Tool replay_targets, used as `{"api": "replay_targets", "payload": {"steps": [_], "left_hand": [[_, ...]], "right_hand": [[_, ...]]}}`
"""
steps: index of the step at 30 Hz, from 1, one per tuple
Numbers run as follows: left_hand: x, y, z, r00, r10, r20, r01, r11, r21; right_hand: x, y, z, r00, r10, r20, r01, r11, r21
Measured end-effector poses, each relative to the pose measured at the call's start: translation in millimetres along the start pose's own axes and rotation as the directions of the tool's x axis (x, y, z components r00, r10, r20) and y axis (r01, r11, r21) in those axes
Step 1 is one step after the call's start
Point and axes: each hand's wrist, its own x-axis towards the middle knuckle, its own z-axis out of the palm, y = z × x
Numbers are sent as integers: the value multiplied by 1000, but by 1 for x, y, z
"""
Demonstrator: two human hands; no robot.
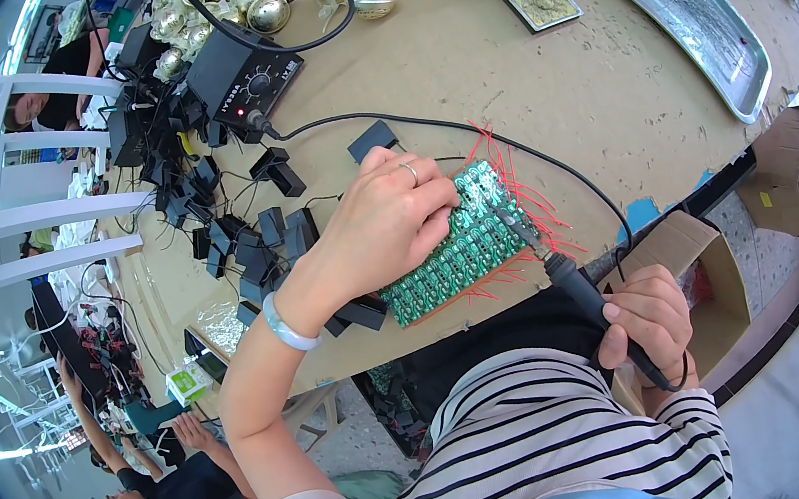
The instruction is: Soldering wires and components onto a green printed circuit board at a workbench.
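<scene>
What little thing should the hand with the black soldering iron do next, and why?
Perhaps the right hand should gently settle the soldering iron on one spot of the green circuit boards, clear of the left hand. The iron points over the boards, and the left hand's fingers are close by. Whether it touches is hard to tell.

My right hand (pixel 652 315) grips soldering iron (pixel 579 292), tip over right end of green circuit-board panel (pixel 447 261); contact unclear. My left hand (pixel 393 212) rests fingers on panel. Red wires (pixel 538 215) fringe panel. Black cases (pixel 254 258) heaped leftward; metal tray (pixel 743 85) far right.
</scene>
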Motion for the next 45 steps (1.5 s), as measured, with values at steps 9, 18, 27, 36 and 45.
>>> {"api": "replay_targets", "payload": {"steps": [9, 18, 27, 36, 45], "left_hand": [[-3, 0, -5, 1000, -3, 1, 3, 999, -48], [-42, -14, -28, 989, -142, -52, 121, 948, -294], [-53, -20, -24, 999, -22, -35, 15, 982, -187], [-53, -14, -18, 878, -417, -234, 155, 711, -685], [-38, 10, -12, 976, -60, -210, 41, 995, -94]], "right_hand": [[0, -1, -1, 1000, 4, 1, -4, 1000, 2], [-3, -2, -4, 999, 43, -9, -43, 999, -5], [1, -7, -2, 999, 31, -13, -31, 999, 9], [0, -7, -4, 1000, 30, 0, -30, 1000, -7], [1, -8, -1, 999, 28, 26, -28, 999, 25]]}}
